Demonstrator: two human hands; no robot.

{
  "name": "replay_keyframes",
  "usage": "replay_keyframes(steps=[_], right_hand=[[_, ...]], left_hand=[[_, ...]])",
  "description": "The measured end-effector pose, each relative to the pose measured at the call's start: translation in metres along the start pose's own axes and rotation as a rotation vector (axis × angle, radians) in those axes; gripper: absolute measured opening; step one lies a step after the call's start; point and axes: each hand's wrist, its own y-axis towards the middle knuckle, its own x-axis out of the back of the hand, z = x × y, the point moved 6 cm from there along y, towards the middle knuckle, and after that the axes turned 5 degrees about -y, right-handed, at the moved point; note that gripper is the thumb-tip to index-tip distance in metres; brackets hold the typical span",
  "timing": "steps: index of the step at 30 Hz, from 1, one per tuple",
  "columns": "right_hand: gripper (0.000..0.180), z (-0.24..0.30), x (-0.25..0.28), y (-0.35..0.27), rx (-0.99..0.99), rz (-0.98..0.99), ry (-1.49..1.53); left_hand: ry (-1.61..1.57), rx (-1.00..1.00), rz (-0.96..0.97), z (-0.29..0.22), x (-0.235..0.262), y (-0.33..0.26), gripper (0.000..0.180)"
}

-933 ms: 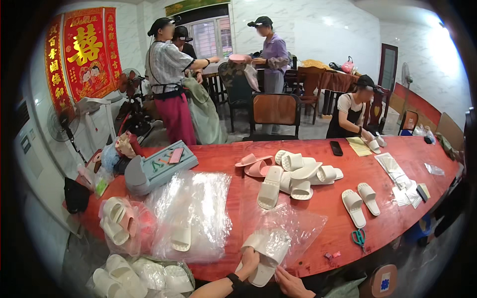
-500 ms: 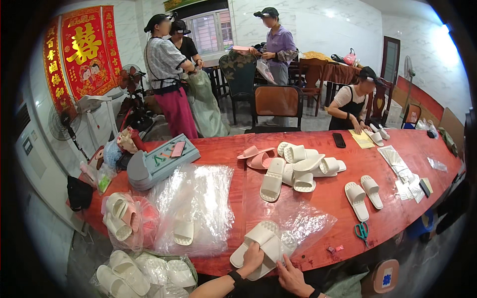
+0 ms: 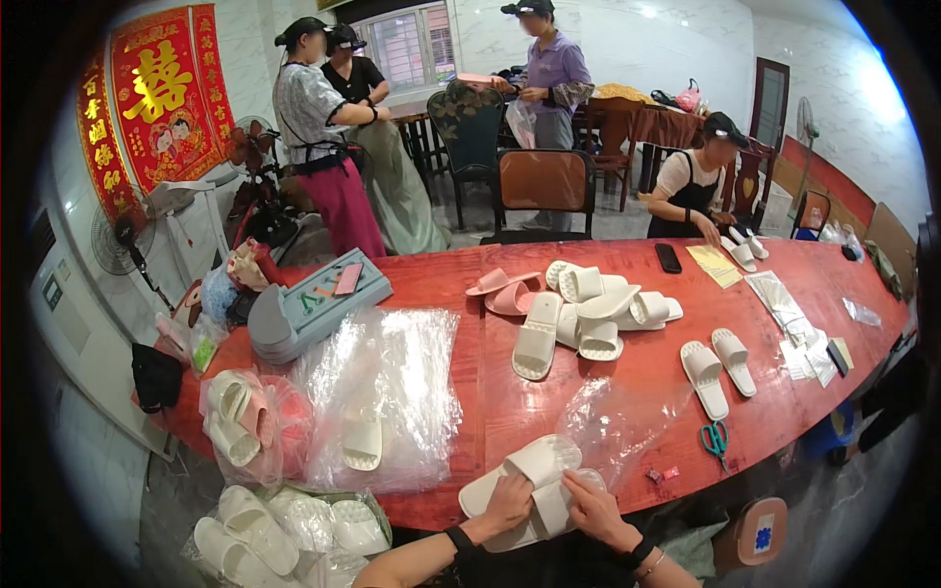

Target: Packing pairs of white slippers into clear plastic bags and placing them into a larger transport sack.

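Along the lower left of the frame, off the table's near edge, you have a heap of cream foam slippers in clear bags (image 3: 265, 534); I cannot count them. On the long red wooden table (image 3: 461, 284), at its left end, sits one pink mesh bag of slippers (image 3: 245, 416), then a spread of clear plastic bags (image 3: 387, 392) with one cream slipper (image 3: 363, 443) on it.

At lower centre, your left hand (image 3: 510, 502) and right hand (image 3: 590, 495) each press down, fingers closed, on a pair of cream foam slides (image 3: 524, 480), stacked at the table's near edge. One loose clear bag (image 3: 618, 421) lies just beside them.

Mid-table holds a pile of about seven cream slippers (image 3: 588, 314) with two pink slippers (image 3: 505, 292). Bare red wood lies open between pile and hands.

Right of that: one pair of cream slippers (image 3: 718, 361), one pair of teal-handled scissors (image 3: 716, 438) near the edge.
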Motion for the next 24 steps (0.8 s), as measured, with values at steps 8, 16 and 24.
replay_keyframes(steps=[8, 16, 24], right_hand=[[0.065, 0.04, -0.011, -0.004, 0.309, 0.307, 0.078], [0.06, 0.034, -0.026, -0.01, 0.245, 0.24, 0.325], [0.06, 0.039, -0.054, -0.001, 0.278, 0.125, 0.016]], left_hand=[[-0.19, 0.255, 0.001, 0.011, -0.007, 0.014, 0.015], [-0.417, 0.767, -0.422, 0.051, 0.046, 0.014, 0.021], [-0.227, 0.946, -0.49, 0.064, 0.034, -0.006, 0.02]])
